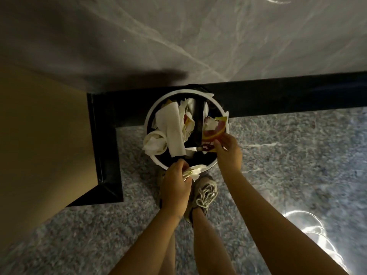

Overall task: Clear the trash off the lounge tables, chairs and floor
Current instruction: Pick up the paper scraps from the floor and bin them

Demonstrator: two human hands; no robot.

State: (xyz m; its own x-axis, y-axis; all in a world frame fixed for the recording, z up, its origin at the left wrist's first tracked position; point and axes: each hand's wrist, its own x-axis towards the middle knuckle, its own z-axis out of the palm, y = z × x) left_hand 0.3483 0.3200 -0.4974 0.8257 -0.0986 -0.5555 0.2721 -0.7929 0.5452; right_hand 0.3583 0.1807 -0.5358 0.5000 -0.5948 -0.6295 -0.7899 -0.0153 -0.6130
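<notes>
A person stands over one round, white-rimmed waste bin (185, 91), seen from directly above, with both bare hands at its mouth. The right hand (228, 149) pinches one colourful snack wrapper (213, 132), printed in red, yellow and purple, between thumb and fingers, holding it over the right side of the opening. The left hand (175, 185) is curled round one crumpled wad of white tissue (195, 171) at the bin's near rim, with the tissue poking out toward the bin. Inside, a heap of white paper towels (172, 128) fills the left half and spills over the left edge; the exact number of sheets cannot be told. A darker gap shows in the middle of the bin.

One laced, pale sneaker (205, 193) is visible just below the bin, between the two forearms.

The bin sits on a polished, grey-blue speckled stone floor (288, 155) that throws back bright glare at lower right. It stands against a glossy black baseboard (278, 92), which runs along the foot of a grey marble wall (218, 36) veined in white and turns a corner round a tan panel (39, 135) at left. The lighting is dim.
</notes>
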